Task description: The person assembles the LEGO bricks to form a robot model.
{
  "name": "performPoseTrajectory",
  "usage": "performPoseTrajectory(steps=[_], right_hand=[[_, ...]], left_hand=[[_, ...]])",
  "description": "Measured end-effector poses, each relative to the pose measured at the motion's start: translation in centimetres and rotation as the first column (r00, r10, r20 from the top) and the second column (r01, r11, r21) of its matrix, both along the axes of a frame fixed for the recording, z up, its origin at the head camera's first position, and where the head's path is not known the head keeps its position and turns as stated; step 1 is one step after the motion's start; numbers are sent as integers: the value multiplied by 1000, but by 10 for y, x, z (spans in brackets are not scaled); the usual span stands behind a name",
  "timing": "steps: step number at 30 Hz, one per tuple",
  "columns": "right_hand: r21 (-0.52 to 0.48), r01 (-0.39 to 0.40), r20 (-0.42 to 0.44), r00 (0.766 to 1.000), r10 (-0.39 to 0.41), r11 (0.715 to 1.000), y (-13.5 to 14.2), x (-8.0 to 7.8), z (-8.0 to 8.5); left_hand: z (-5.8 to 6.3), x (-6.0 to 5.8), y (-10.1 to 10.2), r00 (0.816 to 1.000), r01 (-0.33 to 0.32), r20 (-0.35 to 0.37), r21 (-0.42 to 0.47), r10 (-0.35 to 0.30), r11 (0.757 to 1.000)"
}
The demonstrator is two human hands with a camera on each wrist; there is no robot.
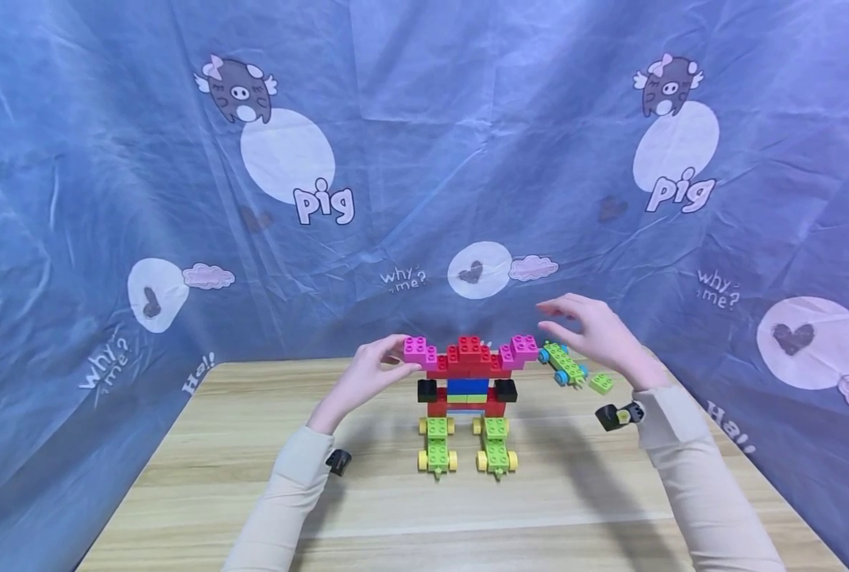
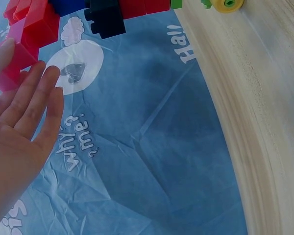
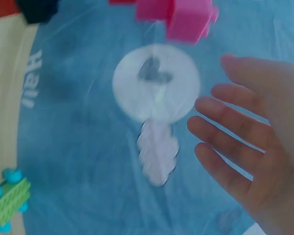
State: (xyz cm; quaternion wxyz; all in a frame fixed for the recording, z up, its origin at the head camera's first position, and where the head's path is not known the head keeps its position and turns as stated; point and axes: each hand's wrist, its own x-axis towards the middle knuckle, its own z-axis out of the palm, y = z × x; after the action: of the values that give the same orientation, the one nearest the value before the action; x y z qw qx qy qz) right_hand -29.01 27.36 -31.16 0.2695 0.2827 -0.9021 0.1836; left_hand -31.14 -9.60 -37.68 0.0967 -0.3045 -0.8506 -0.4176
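A toy figure of building bricks [image 1: 469, 368] stands on the table, its feet two lime wheeled bases [image 1: 437, 450] with yellow wheels. Its red upper part steps out at both sides to pink bricks. My left hand [image 1: 376, 371] pinches the left pink brick [image 1: 415, 345]; in the left wrist view the thumb lies on one side of this pink brick [image 2: 20, 54] and the fingers on the other. Apart from the right pink brick [image 1: 524, 345], my right hand [image 1: 596, 330] hovers with spread, relaxed fingers and holds nothing.
Behind the figure to the right, a lime wheeled base [image 1: 564, 364] with blue wheels lies beside a loose lime brick [image 1: 600, 384]. A blue printed cloth [image 1: 424, 183] hangs round the back and sides of the wooden table [image 1: 367, 520]. Each wrist wears a black camera [image 1: 613, 417].
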Motion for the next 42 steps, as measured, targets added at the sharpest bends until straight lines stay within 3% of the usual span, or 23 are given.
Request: performPoseTrajectory(steps=[9,12,18,24,29,31,38,42], right_hand=[[-4,110,29,994,-110,994,43,-9,-31],[-17,148,83,986,-146,989,56,-10,-44],[6,235,244,942,-229,972,80,-11,-72],[31,252,290,924,-250,967,96,-11,-99],[54,271,407,873,-269,961,107,-9,-118],[61,263,411,873,-265,963,111,-10,-126],[62,218,358,906,-225,974,114,-10,-147],[92,220,376,895,-239,971,114,-9,-153]], left_hand=[[0,-2,0,1000,-1,10,-9,1,1000],[0,-2,0,1000,4,1,-6,-4,1000],[1,-1,-1,1000,10,-18,1,-10,1000],[0,-2,0,1000,13,-8,7,-13,1000],[0,-2,0,1000,14,18,3,-14,1000],[0,-2,0,1000,10,24,-2,-10,1000],[0,-1,0,1000,1,18,-3,-1,1000],[0,-1,0,1000,-5,21,-11,5,1000]])
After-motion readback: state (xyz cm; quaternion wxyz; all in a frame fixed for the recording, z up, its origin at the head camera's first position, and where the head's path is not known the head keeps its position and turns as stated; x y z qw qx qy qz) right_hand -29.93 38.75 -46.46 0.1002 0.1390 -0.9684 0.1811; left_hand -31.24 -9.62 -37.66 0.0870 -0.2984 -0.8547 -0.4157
